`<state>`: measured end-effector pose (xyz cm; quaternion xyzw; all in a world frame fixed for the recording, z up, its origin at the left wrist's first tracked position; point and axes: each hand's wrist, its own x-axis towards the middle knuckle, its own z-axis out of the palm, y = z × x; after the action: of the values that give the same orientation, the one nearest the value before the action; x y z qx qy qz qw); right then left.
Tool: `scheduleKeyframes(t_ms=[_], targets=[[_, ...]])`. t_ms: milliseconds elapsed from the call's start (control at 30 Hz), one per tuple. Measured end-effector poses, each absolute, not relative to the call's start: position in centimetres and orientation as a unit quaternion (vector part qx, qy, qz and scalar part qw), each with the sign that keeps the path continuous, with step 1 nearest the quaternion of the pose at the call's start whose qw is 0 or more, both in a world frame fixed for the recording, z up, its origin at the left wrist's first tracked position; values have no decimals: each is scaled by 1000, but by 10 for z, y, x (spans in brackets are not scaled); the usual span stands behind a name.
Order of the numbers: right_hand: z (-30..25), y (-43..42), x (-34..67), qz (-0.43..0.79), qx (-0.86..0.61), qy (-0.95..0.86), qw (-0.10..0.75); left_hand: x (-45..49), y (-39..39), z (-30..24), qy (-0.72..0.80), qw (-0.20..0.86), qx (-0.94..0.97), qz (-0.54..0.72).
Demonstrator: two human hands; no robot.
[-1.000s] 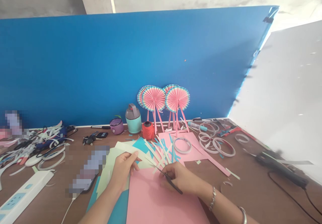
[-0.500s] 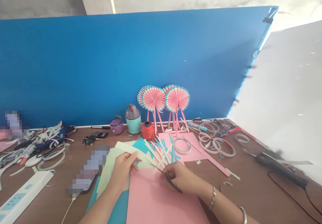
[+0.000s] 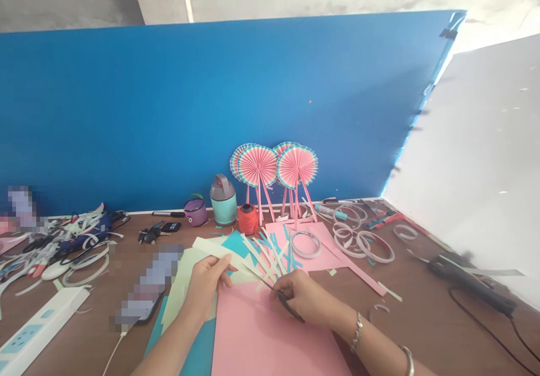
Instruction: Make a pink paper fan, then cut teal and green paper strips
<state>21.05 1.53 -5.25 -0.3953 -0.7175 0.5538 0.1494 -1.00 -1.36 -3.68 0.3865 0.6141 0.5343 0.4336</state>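
Observation:
My left hand pinches the edge of a pale green paper sheet. My right hand grips small black scissors, whose thin blades reach up and left to that sheet's cut edge. A fan of narrow paper strips in pale green and teal spreads just beyond the blades. Below both hands lies a pink paper sheet, with a teal sheet partly under my left forearm. Another pink sheet carries a ring of tape.
Paper fans on pink sticks lean on a blue board, beside a teal bottle and red thread spool. Tape rings lie right, near a glue gun. A white power strip and paper scraps sit left.
My right hand and the scissors have shifted slightly left and up, with the blades reaching further along the pale green paper. My left hand has barely moved.

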Motion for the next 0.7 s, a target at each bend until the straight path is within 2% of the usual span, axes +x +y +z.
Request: scheduleKeyframes(t_ms=[333, 700], targets=[[-50, 16, 211, 518, -408, -737, 149, -9, -13, -36, 610, 439, 384, 537], [-52, 14, 211, 530, -407, -728, 152, -8, -14, -34, 606, 452, 386, 528]])
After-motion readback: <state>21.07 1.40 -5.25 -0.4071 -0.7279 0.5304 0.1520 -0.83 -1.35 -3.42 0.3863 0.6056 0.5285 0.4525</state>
